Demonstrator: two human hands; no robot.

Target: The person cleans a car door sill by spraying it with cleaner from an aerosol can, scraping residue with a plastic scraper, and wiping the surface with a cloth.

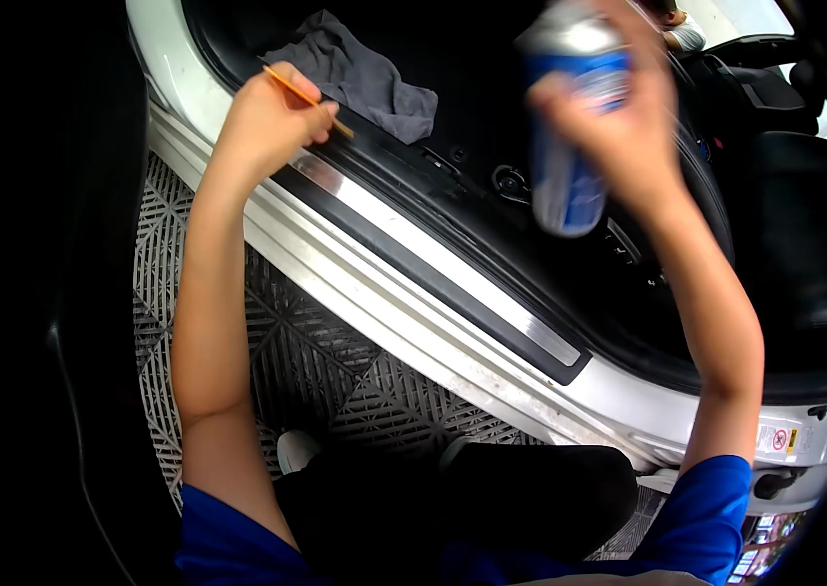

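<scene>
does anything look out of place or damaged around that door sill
Only the grey cloth stands out: it lies crumpled rather than folded, inward of the metal sill plate. No clear spill or damage shows.

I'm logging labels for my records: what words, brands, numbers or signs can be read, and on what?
No words, brands or numbers are legible.
Blue can in the right hand: printing too blurred to read.
Sticker on the white car body: a red round sign; the rest is too small.
</scene>
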